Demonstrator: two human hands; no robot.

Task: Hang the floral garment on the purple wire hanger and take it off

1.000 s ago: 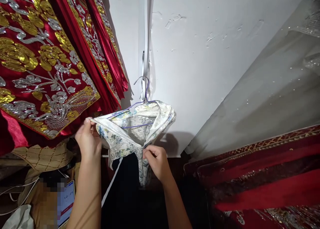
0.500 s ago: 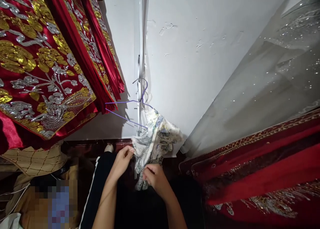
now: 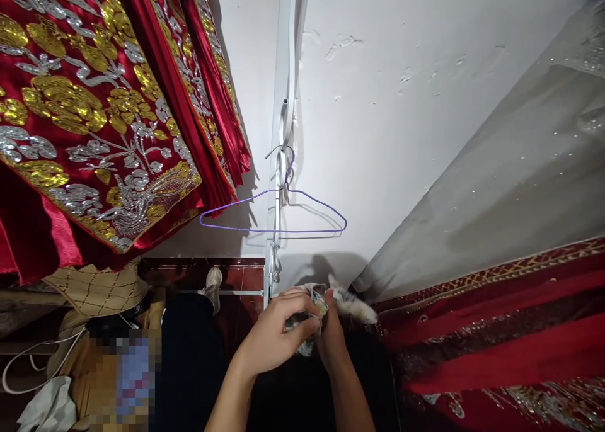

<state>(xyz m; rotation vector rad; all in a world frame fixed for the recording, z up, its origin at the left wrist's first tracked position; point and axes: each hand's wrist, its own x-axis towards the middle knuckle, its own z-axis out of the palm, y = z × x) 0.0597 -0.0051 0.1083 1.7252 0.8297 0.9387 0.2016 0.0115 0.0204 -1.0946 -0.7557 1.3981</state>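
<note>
Bunched between my two hands is a pale garment [image 3: 350, 306] with a blue, grey and yellowish print. A fluffy white end of it sticks out to the right. My left hand [image 3: 281, 328] is closed round its left side, fingers curled over the top. My right hand [image 3: 334, 336] grips the other side, its fingers mostly hidden behind the cloth. Above my hands, a bare purple wire hanger [image 3: 312, 232] hangs by its hook from a curled white metal stand [image 3: 280, 167].
Red cloth with gold and silver sequin flowers [image 3: 89, 104] hangs at left. On the right are a sheer glittery fabric [image 3: 454, 186] and red embroidered cloth [image 3: 510, 325]. A white wall [image 3: 378, 136] is behind. At lower left are a wooden surface [image 3: 85, 369] and a shoe [image 3: 214, 287].
The garment has come off the purple hanger and down into my hands, where it is now bunched up. Both hands have shifted right and closer together. The view has shifted slightly.
</note>
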